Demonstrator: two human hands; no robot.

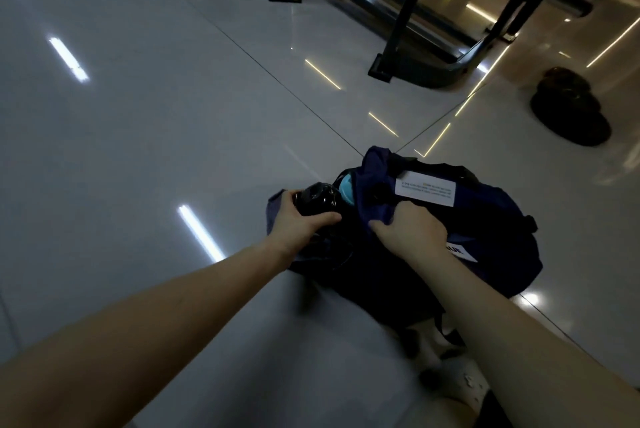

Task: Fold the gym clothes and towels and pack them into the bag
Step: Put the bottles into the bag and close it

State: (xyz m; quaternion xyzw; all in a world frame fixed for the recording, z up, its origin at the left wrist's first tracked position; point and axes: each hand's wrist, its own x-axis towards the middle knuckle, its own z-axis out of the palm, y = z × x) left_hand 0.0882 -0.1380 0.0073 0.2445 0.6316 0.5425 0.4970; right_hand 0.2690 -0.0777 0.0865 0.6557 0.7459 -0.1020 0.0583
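My left hand (301, 223) wraps round a black round-topped bottle (317, 199) at the left mouth of the dark navy fabric bag (485, 237), which lies on the glossy grey floor (138, 150). My right hand (412, 230) clutches the bag's rim cloth. A teal cap (346, 189) sits just inside the mouth. I reckon the bottle may jam against it, or the limp rim may slip and close.

To my left the floor (121, 150) lies open. Ahead, a black machine frame (408, 46) bars the way, and a dark bundle (568, 108) sits far right. The bag (491, 230) mouth is crowded by a teal object (346, 190) and the black bottle (317, 199) my left hand (298, 225) grips.
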